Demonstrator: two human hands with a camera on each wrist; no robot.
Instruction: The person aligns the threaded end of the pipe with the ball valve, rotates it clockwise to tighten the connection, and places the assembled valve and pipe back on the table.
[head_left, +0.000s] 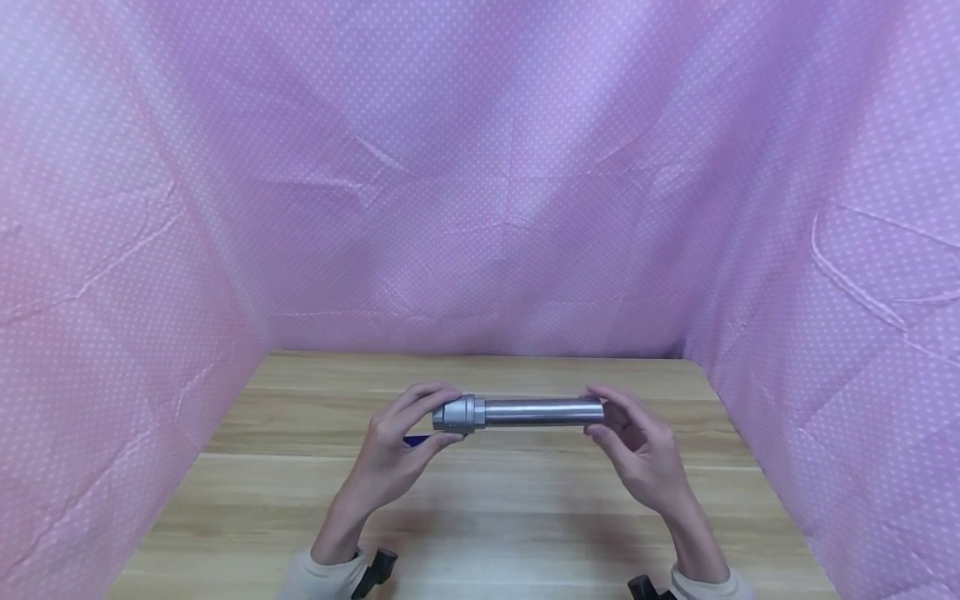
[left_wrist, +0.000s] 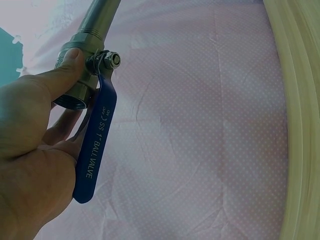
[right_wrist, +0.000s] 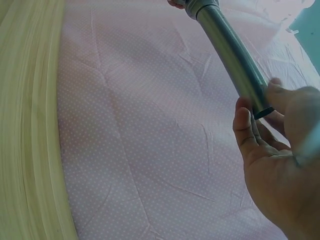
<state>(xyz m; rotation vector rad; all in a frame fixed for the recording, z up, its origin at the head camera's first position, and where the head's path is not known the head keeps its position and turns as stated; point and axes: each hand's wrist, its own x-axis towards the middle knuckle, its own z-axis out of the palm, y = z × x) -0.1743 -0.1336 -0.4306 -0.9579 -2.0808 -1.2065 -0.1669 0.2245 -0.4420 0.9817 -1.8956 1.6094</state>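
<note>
A steel ball valve (head_left: 454, 415) and a smooth, straight metal pipe (head_left: 542, 412) are joined end to end, held level above the table. My left hand (head_left: 396, 442) grips the valve body, thumb on the near side and fingers over the far side. In the left wrist view the blue lever handle (left_wrist: 95, 145), lettered "SS 1" BALL VALVE", runs back beside the palm from a stem nut (left_wrist: 115, 60); the valve's outer end shows an open bore. At the opposite end, my right hand (head_left: 641, 446) holds the pipe tip between thumb and fingers.
A light wood-grain table (head_left: 510, 508) lies beneath the hands. Pink dotted cloth (head_left: 510, 208) hangs at the back and along both sides. Black wrist-worn pieces (head_left: 378, 568) show beside the cuffs at the near edge.
</note>
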